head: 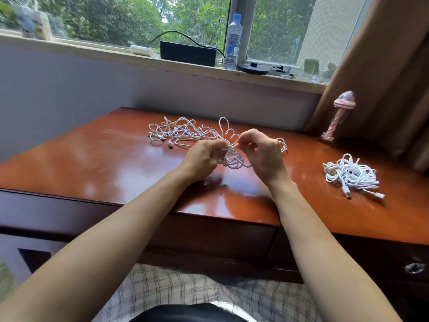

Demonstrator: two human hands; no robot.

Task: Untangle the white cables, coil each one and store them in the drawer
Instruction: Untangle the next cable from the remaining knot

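Both hands work over the middle of the glossy wooden desk (92,163). The left hand (204,159) grips a small bunch of white cable loops (234,161), while the right hand (262,154) pinches what looks like a strand of it. The loose tangle of cables (178,132) lies just behind them, and a coiled bundle (350,175) sits well apart at the right

This is looking like a room in a home: a glossy wooden desk (92,163) is standing under a window (242,29), a brown curtain (383,66) is hanging beside it, a water bottle (232,43) is sitting on the windowsill (92,50), and green trees (111,19) are showing outside.
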